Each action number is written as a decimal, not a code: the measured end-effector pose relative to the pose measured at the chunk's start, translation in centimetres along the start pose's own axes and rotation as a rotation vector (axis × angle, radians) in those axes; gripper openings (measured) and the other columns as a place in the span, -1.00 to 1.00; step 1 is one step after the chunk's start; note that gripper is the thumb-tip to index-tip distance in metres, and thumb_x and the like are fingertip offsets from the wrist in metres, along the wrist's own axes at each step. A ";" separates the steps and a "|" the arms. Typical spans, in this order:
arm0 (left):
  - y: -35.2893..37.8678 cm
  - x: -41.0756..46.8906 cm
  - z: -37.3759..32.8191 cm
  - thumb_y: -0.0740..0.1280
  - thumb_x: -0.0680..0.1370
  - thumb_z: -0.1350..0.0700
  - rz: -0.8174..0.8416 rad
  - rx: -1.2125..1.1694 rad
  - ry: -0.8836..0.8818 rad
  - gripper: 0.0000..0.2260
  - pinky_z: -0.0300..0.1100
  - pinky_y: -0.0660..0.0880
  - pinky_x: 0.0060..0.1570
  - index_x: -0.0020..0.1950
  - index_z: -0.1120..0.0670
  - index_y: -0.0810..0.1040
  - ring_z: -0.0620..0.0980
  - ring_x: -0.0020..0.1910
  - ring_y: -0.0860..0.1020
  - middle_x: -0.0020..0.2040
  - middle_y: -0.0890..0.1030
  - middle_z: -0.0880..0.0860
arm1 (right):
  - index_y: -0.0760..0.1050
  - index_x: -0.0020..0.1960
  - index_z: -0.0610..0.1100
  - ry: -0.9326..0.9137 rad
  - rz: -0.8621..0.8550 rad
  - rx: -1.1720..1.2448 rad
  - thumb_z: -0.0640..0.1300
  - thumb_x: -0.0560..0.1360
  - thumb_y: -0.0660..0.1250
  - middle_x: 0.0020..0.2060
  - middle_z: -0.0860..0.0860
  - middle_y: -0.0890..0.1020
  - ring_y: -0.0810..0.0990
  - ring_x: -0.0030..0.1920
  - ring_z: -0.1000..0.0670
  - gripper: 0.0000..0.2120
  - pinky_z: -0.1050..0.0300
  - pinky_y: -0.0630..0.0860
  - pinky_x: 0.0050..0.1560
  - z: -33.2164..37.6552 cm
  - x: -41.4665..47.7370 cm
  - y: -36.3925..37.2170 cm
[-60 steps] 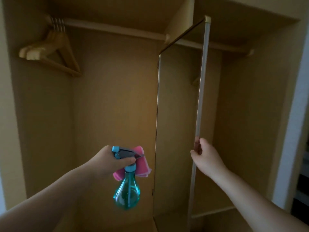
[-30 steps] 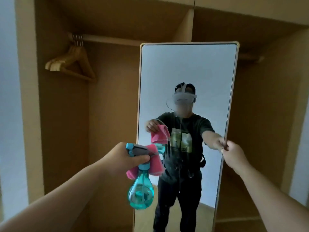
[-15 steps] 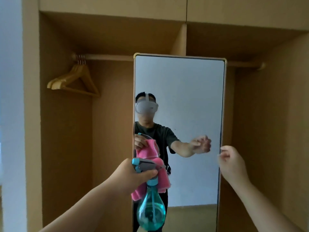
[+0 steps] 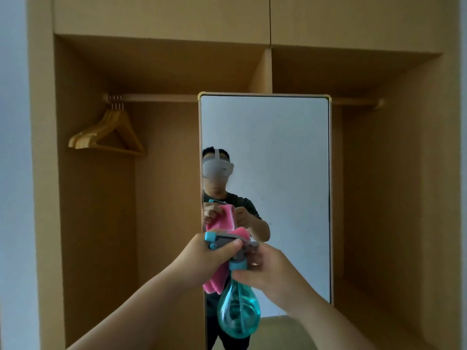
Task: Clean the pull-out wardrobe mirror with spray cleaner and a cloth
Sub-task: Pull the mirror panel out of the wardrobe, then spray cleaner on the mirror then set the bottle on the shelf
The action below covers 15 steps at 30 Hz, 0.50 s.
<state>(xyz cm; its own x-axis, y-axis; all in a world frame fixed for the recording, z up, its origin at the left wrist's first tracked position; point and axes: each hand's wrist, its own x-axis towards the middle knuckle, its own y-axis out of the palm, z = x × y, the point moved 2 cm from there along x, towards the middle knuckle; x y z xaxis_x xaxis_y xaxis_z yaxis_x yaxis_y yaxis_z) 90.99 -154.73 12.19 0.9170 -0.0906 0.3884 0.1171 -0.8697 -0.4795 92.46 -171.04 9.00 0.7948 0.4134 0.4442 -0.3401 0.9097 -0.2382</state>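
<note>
Mirror (image 4: 278, 147) faces the person, pulled out for cleaning. Before its lower left part, left hand (image 4: 199, 258) fingers clamp the head of the teal spray bottle (image 4: 238, 314) and a pink cloth (image 4: 214, 281) together. Right hand (image 4: 270, 271) fingers curl round the bottle neck, probably to split the tools.

Two seconds ago we saw the tall gold-framed wardrobe mirror (image 4: 278, 147) edge-on, its glass turned to the left. Now it has swung round to face us squarely, and we see it from farther back. Our right hand (image 4: 267, 270) has let go of the mirror's right edge and crossed left — its fingers now curl round the neck of the teal teardrop-shaped plastic spray bottle (image 4: 238, 314), just beside our left hand (image 4: 202, 258) at the trigger head.
</note>
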 end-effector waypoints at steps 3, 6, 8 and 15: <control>-0.6 0.1 -0.2 0.37 0.53 -0.06 -0.008 0.005 0.016 -0.91 -0.12 0.64 -0.08 -0.06 -0.08 0.63 -0.06 -0.18 0.69 -0.14 0.72 -0.01 | 0.57 0.16 -0.15 -0.023 -0.021 0.084 -0.36 0.46 0.40 0.00 -0.09 0.70 0.67 0.06 -0.04 -0.70 0.06 0.59 0.09 0.4 0.5 1.0; -1.9 0.4 0.1 0.40 0.49 -0.09 0.012 0.023 0.039 -0.86 -0.23 0.59 -0.19 -0.08 -0.05 0.64 -0.09 -0.11 0.64 -0.06 0.65 -0.04 | 0.61 0.13 -0.15 -0.030 -0.051 0.196 -0.31 0.47 0.41 0.00 -0.14 0.69 0.67 0.05 -0.11 -0.74 -0.03 0.60 0.10 0.8 0.8 0.6; -2.6 0.4 0.3 0.41 0.49 -0.08 0.020 0.086 0.037 -0.92 -0.27 0.57 -0.19 -0.07 -0.13 0.66 -0.08 -0.05 0.60 0.02 0.57 -0.09 | 0.62 0.10 -0.15 -0.049 -0.057 0.244 -0.22 0.41 0.47 0.00 -0.18 0.68 0.66 0.05 -0.18 -0.74 -0.11 0.59 0.11 1.3 1.2 0.2; -2.4 1.1 -0.7 0.24 0.57 -0.15 -0.026 0.413 0.128 -0.79 -0.30 0.49 -0.12 -0.19 -0.19 0.61 -0.17 -0.08 0.51 -0.04 0.55 -0.13 | 0.46 -0.30 -0.18 -0.062 -0.028 0.206 -0.24 0.31 0.38 -0.37 -0.12 0.45 0.48 -0.28 -0.09 -0.91 -0.02 0.47 -0.14 3.5 3.1 0.0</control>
<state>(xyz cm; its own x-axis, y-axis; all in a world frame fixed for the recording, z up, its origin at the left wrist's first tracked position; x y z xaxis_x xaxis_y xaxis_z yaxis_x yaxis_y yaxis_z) 91.46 -153.10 14.32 0.8600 -0.1539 0.4866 0.3060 -0.6075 -0.7330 93.16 -169.64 13.40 0.7749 0.3838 0.5022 -0.4190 0.9068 -0.0465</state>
